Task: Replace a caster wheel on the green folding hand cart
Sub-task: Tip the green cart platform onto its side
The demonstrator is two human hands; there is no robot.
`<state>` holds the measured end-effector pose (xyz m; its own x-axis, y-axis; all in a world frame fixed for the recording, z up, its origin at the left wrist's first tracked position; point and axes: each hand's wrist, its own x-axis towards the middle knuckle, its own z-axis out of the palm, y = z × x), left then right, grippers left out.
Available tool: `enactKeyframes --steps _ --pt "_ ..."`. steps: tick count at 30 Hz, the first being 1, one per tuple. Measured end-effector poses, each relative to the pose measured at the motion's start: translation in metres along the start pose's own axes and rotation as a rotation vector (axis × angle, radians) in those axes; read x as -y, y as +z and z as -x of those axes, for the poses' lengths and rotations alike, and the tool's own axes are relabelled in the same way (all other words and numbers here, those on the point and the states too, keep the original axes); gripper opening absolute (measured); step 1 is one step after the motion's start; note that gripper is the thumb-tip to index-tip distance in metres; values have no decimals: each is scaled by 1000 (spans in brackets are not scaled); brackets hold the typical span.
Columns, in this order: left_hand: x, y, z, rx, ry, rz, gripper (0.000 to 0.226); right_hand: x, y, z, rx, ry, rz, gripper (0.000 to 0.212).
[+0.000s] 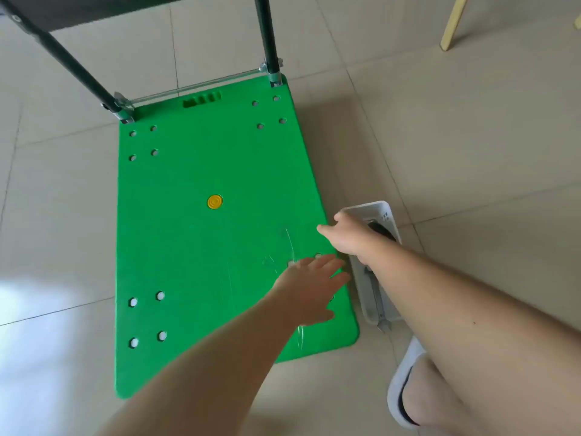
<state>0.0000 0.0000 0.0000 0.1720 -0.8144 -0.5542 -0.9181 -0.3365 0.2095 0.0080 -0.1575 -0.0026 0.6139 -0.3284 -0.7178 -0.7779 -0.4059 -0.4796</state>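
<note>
Forearms are filling the bottom of my feed, both reaching away from the camera, with a bent knee and a white slipper [405, 369] sitting at the lower right.

I am watching the left hand [309, 287] spreading flat, fingers straight and holding nothing, over the near right corner of the green cart [204, 247]. It is blurring on my screen, so I cannot tell whether it is pressing the deck or hovering just above it.

The right hand [342, 237] is reaching across the cart's right edge to the near rim of a white basket [388, 215]. Its thumb is sticking out, but the other fingers are hiding behind the hand, so I cannot tell whether it is gripping anything.

The cart is lying with its deck facing up on the pale beige tiled floor [440, 136], its black handle [267, 33] standing upright at the far end. A yellow disc [215, 202] is sitting at the deck's middle, and groups of four bolt holes are showing near the corners.

The basket is sitting on the floor just beside the cart's right edge, holding a dark rounded thing [382, 231] and a grey metal tool [375, 291]. A pale wooden leg [452, 23] is standing at the top right, and a bright patch of light [31, 309] is washing over the tiles at the left.
</note>
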Motion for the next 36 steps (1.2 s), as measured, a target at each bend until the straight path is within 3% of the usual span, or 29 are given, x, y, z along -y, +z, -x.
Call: enactKeyframes --steps 4,8,14,19,30,36 --pt "9 1 -24 98 147 -216 98 -3 2 -22 48 32 -70 77" --pt "4 -10 -44 174 199 -368 97 -6 4 -39 68 52 -201 83" --pt "-10 -26 -51 270 158 -412 99 -2 -1 -44 121 109 -398 93" --pt "-11 -31 -34 264 165 -406 101 7 -7 -30 188 104 -407 94" --pt "-4 -82 54 42 160 -378 92 70 -33 50 78 -77 -328 91" --pt "4 -115 109 -116 186 -317 97 121 -44 102 -14 -151 -224 60"
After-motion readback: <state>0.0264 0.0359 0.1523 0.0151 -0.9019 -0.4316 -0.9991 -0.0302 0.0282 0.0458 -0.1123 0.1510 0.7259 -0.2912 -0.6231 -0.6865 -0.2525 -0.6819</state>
